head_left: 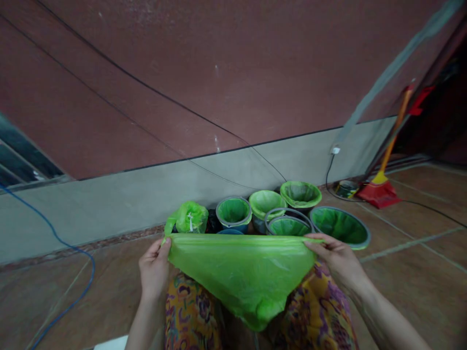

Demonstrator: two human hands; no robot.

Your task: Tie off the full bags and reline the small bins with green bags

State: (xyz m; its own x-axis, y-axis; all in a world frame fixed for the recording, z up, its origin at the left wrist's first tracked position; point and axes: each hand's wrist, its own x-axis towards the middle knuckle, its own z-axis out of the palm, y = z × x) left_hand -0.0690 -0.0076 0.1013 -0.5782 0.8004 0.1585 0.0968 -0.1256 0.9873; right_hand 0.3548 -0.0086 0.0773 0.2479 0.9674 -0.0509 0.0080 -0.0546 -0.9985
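Observation:
A green plastic bag (241, 272) is stretched taut between my two hands, its straight top edge level and its lower part hanging to a bunched point over my lap. My left hand (153, 265) pinches the left corner of that edge. The right corner is pinched by my right hand (333, 253). Just beyond the bag stand several bins lined with green bags, among them a blue bin (235, 222) and a wide grey-rimmed bin (341, 226). A loose grey ring (290, 211) rests on a lined bin in front. The bag hides part of the nearest bins.
A crumpled green bag bundle (189, 217) sits left of the bins by the wall (146, 204). On the right are a red broom (379, 192), a small can (346, 188) and a black cable (328, 170). A blue hose (89, 277) curves over the tiled floor at left.

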